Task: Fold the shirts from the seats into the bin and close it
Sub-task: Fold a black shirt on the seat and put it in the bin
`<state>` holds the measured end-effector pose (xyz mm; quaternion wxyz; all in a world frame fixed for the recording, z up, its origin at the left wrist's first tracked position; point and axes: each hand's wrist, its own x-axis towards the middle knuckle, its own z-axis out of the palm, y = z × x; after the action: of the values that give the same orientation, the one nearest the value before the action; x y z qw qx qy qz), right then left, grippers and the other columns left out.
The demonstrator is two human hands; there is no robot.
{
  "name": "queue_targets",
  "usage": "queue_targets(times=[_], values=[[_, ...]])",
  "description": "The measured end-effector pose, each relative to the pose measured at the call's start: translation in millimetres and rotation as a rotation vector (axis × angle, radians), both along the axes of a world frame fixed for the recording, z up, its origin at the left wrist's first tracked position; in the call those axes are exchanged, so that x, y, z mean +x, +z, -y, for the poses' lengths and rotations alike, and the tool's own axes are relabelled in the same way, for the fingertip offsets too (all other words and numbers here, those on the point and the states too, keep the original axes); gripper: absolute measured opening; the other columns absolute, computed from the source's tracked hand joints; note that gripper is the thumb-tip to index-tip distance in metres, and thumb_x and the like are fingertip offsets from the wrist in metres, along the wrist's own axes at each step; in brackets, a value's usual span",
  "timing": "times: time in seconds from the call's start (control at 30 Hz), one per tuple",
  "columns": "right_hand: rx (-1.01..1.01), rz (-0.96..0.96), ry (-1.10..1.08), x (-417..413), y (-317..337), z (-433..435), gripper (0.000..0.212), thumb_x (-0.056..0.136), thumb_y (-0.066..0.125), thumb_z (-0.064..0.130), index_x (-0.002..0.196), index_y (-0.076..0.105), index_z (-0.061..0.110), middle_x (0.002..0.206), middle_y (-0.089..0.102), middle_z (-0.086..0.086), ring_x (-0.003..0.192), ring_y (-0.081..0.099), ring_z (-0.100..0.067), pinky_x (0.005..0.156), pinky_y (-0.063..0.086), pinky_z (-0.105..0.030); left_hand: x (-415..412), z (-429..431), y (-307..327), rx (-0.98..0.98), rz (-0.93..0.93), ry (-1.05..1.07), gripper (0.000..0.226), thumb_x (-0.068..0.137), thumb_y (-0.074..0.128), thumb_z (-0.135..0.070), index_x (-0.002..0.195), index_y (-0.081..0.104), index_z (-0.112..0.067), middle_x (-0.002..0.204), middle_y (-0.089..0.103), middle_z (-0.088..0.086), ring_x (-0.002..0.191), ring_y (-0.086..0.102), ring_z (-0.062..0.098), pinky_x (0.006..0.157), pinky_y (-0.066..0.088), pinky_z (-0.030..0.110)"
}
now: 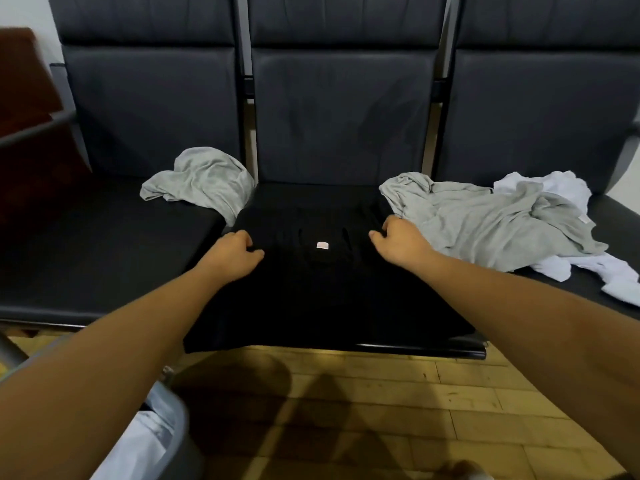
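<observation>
- Straight ahead, three dark padded seats (pixel 329 109) in a row, with tall backrests and black frame bars (pixel 247 84) showing in the gaps between them.
- Down below, a yellowish wood-plank floor (pixel 485 403), scuffed, with soft dark shadows (pixel 242 393) spread across it.
- Top left, a sliver of white wall (pixel 20 12).
- Left edge: a reddish-brown wooden panel (pixel 24 81), with a grey metal armrest (pixel 34 129) slanting across it.

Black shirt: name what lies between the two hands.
Head view: only the black shirt with its white label lies between left hand and right hand.
</observation>
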<state>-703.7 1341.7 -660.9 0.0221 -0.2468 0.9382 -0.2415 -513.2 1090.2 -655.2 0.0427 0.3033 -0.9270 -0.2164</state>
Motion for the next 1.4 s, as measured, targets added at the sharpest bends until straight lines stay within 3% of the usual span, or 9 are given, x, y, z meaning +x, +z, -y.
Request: queue_targets(times=[0.2,0.33,0.57,0.73,0.87,0.97,1.1,1.3,1.4], values=[[0.088,-0.076,0.054,-72,5,47,0.038,0.091,0.06,0.022,0.121,0.058,-0.001,0.117,0.061,-0.02,0.109,0.058,-0.034,0.09,0.049,-0.038,-56,38,-1,-0.003,-0.049,0.026,0.04,0.097,0.057,-0.024,0.133,0.056,-0.007,0.133,0.06,0.016,0.12,0.056,0.031,0.095,0.042,0.032],[0.164,-0.041,0.205,-101,0,83,0.057,0.092,0.067,0.024,0.143,0.048,0.009,0.145,0.049,-0.012,0.131,0.049,-0.03,0.106,0.04,-0.035,-94,67,-8,-0.008,-0.005,-0.076,0.057,0.094,0.065,-0.033,0.143,0.048,-0.011,0.14,0.055,0.012,0.124,0.055,0.028,0.1,0.042,0.033],[0.376,0.074,0.336,-139,-10,121,0.071,0.086,0.077,0.027,0.146,0.044,0.011,0.147,0.046,-0.011,0.131,0.048,-0.03,0.106,0.039,-0.035,-146,106,-17,0.057,0.122,-0.196,0.081,0.094,0.065,-0.044,0.159,0.021,-0.026,0.166,0.022,0.007,0.149,0.028,0.025,0.12,0.024,0.034],[0.45,0.089,0.337,-155,-5,123,0.032,0.083,0.078,0.034,0.094,0.06,0.011,0.093,0.057,-0.003,0.086,0.053,-0.022,0.071,0.042,-0.03,-150,122,-19,-0.07,0.207,-0.233,0.055,0.088,0.073,-0.04,0.132,0.054,-0.015,0.133,0.056,0.012,0.115,0.054,0.025,0.101,0.044,0.037],[0.447,0.082,0.376,-153,-2,109,0.046,0.087,0.074,0.035,0.06,0.045,0.011,0.06,0.042,-0.002,0.062,0.041,-0.022,0.052,0.031,-0.029,-139,129,-14,-0.109,0.186,-0.221,0.031,0.089,0.072,-0.043,0.101,0.065,-0.015,0.11,0.066,0.009,0.107,0.058,0.03,0.088,0.044,0.035],[0.223,0.05,0.362,-150,3,99,0.033,0.09,0.07,0.033,0.071,0.06,0.008,0.062,0.051,-0.002,0.061,0.049,-0.019,0.053,0.035,-0.026,-124,135,-4,-0.111,0.02,-0.151,0.031,0.089,0.072,-0.041,0.073,0.053,-0.022,0.082,0.06,0.007,0.086,0.054,0.026,0.074,0.035,0.032],[-0.082,0.147,0.384,-146,23,89,0.029,0.082,0.08,0.031,0.076,0.058,0.013,0.066,0.053,0.001,0.06,0.048,-0.011,0.059,0.038,-0.027,-109,142,17,-0.17,-0.11,-0.069,0.037,0.088,0.075,-0.034,0.071,0.049,-0.014,0.069,0.052,0.004,0.079,0.054,0.029,0.069,0.035,0.035],[0.584,-0.055,0.346,-151,47,74,0.032,0.087,0.076,0.027,0.112,0.065,0.011,0.098,0.061,-0.006,0.093,0.057,-0.028,0.071,0.043,-0.033,-95,140,41,-0.245,-0.074,-0.047,0.028,0.092,0.069,-0.036,0.089,0.061,-0.009,0.08,0.058,0.009,0.086,0.054,0.027,0.076,0.04,0.036],[0.563,-0.276,0.173,-147,46,69,0.027,0.091,0.069,0.038,0.104,0.064,0.015,0.091,0.059,-0.005,0.084,0.057,-0.029,0.066,0.043,-0.036,-91,135,45,-0.25,-0.073,0.027,0.037,0.095,0.064,-0.041,0.092,0.068,-0.004,0.084,0.063,0.015,0.091,0.06,0.033,0.077,0.043,0.037]])
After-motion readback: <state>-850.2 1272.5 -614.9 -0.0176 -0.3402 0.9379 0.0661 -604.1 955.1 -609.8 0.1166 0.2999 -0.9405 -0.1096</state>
